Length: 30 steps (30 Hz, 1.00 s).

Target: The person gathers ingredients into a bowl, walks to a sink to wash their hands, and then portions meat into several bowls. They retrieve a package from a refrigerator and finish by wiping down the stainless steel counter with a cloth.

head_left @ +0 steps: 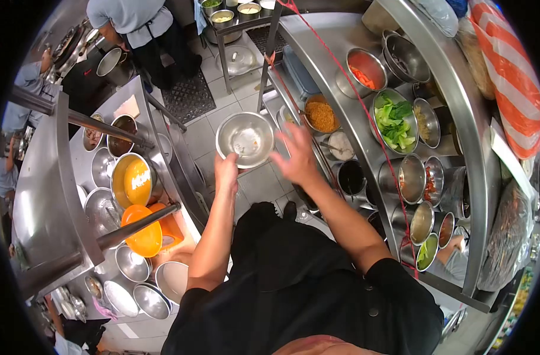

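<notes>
A metal mixing bowl (234,127) is tilted toward me over the floor tiles, with a few small orange and pale bits at its bottom. My left hand (226,171) grips its near rim, thumb over the edge. Just right of the bowl, my right hand (296,155) is raised with fingers spread, slightly blurred and holding nothing. Beyond that hand, a container of orange-brown crumbly food (322,116) and a container of dark liquid (351,177) sit on the lower level of the right-hand counter.
On the right shelf (326,56) stand bowls of leafy greens (394,121) and cut carrot (361,77). A red string (355,89) crosses it. The left counter holds a pot of yellow liquid (134,180), an orange bowl (141,231) and several metal bowls. A co-worker (131,21) stands ahead.
</notes>
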{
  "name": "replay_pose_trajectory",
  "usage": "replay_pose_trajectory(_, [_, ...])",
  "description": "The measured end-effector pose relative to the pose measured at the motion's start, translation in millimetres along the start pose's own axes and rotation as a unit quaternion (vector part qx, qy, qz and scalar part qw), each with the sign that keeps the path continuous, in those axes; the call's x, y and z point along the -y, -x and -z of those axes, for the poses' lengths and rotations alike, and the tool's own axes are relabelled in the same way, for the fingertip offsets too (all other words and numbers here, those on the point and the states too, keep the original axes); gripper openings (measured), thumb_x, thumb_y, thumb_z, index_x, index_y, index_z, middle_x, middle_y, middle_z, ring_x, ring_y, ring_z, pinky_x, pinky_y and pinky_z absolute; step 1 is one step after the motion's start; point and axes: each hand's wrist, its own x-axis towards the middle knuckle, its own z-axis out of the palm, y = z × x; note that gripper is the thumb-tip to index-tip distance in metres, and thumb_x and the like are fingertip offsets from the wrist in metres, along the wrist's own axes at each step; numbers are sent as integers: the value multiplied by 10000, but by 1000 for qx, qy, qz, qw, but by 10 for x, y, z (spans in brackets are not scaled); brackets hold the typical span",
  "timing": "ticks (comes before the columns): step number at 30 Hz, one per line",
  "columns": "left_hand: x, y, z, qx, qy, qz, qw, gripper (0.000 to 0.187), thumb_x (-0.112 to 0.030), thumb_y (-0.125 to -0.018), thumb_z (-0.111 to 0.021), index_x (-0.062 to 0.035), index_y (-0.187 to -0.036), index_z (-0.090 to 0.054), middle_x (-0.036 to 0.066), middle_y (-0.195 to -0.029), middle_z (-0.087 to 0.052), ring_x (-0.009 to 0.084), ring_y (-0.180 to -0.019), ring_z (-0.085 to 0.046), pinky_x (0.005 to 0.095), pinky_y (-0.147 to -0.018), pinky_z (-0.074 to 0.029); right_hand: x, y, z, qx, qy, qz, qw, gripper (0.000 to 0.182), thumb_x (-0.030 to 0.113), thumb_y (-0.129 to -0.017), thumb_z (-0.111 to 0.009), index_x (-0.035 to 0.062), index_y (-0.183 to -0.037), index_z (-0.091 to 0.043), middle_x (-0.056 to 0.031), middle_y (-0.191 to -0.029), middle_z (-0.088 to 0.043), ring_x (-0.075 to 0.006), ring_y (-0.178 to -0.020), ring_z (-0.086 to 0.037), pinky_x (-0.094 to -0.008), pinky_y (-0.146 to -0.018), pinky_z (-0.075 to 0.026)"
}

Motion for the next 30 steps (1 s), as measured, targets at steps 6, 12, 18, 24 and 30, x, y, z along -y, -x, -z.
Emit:
replay_pose_trajectory(6, [383, 53, 222, 6, 42, 31, 999, 446, -151, -929, -634, -19, -1337, -511, 140, -1147, -673, 228, -937, -712, 370, -704, -624, -1209, -124, -359, 12, 112, -260, 959, 607, 221, -817, -786, 65, -1358, -561, -225, -1178, -581, -435, -1129, -583, -519, -913, -491])
replay_pose_trajectory(12, [524, 82, 167, 24, 45, 38, 998, 446, -148, -936, -645, -37, -1348, -514, 134, -1136, -685, 219, -912, -716, 369, -711, -619, -1724, -177, -417, 49, 132, -183, 973, 206, 179, -865, -705, 55, -1021, -655, -201, -1010, -666, -439, -948, -641, -553, -809, -501])
replay_pose_trajectory(18, [653, 72, 3, 19, 7, 43, 999, 409, -157, -947, -621, -35, -1325, -520, 126, -1106, -689, 205, -869, -716, 354, -667, -611, -1980, -164, -345, 0, 41, -204, 978, 158, 176, -935, -640, 50, -1023, -674, -209, -992, -699, -403, -939, -665, -438, -832, -521])
replay_pose_trajectory(24, [711, -58, -273, 30, -24, 44, 998, 356, -158, -955, -616, -55, -1288, -540, 86, -1026, -697, 144, -767, -680, 279, -547, -532, -2666, 115, -517, -122, 8, -276, 953, 346, 311, -989, -559, -5, -1095, -654, -139, -943, -701, -263, -868, -665, -374, -818, -498])
replay_pose_trajectory(30, [757, -244, -645, 67, -61, 30, 995, 381, -141, -936, -627, -51, -1298, -552, 82, -967, -693, 131, -691, -659, 283, -524, -534, -2552, -109, -527, -79, -311, -469, 823, 461, 447, -978, -569, 20, -1121, -664, -74, -888, -655, -175, -722, -598, -301, -691, -483])
